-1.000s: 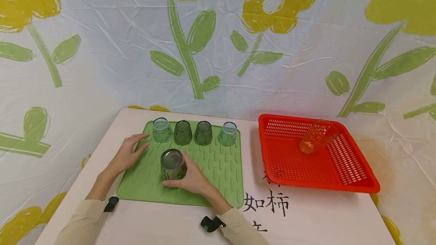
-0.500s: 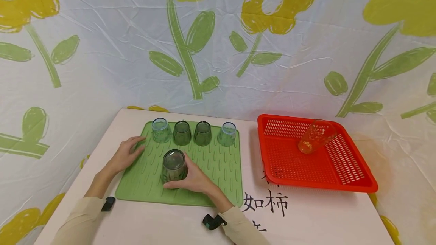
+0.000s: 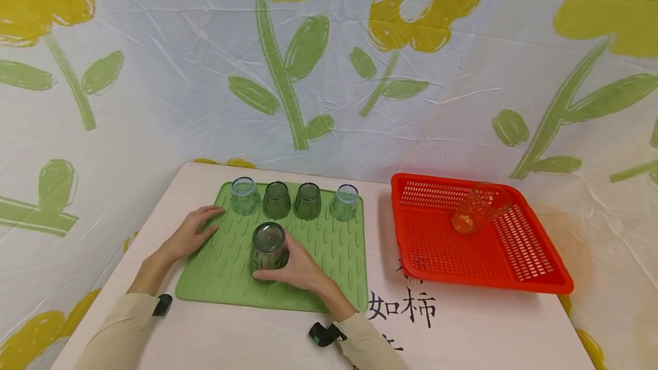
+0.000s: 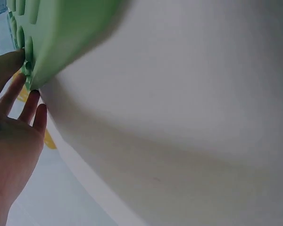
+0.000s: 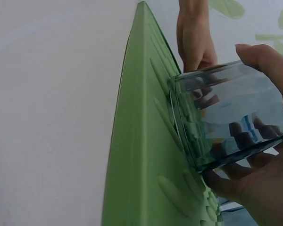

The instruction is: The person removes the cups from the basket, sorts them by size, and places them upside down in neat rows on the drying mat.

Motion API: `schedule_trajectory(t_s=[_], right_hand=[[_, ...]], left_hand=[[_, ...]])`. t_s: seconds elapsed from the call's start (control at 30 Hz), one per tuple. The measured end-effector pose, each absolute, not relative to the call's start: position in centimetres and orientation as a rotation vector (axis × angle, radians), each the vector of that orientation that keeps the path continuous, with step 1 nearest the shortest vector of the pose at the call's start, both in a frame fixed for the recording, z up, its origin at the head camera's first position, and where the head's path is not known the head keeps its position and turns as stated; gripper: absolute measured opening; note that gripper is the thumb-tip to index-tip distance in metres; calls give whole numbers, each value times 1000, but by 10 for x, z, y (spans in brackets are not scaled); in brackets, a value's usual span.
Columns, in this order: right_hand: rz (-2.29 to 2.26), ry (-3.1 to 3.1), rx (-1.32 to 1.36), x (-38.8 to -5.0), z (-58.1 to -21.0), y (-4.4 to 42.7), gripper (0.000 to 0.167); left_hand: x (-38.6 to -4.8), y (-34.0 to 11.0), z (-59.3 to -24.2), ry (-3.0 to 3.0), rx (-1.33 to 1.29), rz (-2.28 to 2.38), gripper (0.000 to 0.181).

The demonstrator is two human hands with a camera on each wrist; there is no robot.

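Observation:
My right hand (image 3: 299, 270) holds a dark smoky glass tumbler (image 3: 269, 240) from its right side, thumb in front and fingers around the back. The tumbler looks mouth-down; in the right wrist view its lower rim is at or just over the green ridged mat (image 3: 226, 278). My left hand (image 3: 191, 234) rests at the mat's left edge with fairly straight fingers; the left wrist view shows its thumb and fingertips touching that edge. Behind stand two more dark tumblers (image 3: 276, 201) and two pale blue-rimmed tumblers (image 3: 245, 197), all seemingly upside down in a row along the back of the mat.
Right of the mat is a red plastic basket (image 3: 411, 276) with slotted walls. A clear patterned glass (image 3: 478, 210) leans inside it. The pale tabletop (image 3: 231, 336) has black printed characters near the basket, and a flowered cloth (image 3: 205, 101) hangs behind.
My right hand and the held tumbler have shifted slightly right across the mat. My left hand has stayed by the mat's left edge, with only a small settling of its fingers.

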State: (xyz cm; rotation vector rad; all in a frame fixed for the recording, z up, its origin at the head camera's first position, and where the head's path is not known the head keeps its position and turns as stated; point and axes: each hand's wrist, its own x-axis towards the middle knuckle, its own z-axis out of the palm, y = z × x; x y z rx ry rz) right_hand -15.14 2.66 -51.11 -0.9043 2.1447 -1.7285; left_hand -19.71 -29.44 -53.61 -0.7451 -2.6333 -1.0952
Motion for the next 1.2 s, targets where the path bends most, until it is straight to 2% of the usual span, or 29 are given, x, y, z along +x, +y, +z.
schedule_trajectory(t_s=[0.57, 0.83, 0.97, 1.2], right_hand=[[-1708, 2114, -963, -157, -512, 15, 80], [-1728, 2027, -986, -158, -513, 20, 93], [-1686, 2046, -948, -156, -511, 24, 97], [-1583, 2161, -809, -152, -503, 34, 93]], left_hand=[[-199, -298, -539, -2651, -750, -1036, 39], [-198, -297, -541, -2638, -742, -1054, 39], [-198, -297, -541, -2631, -748, -1047, 39], [-197, -298, -540, -2635, -762, -1019, 39]])
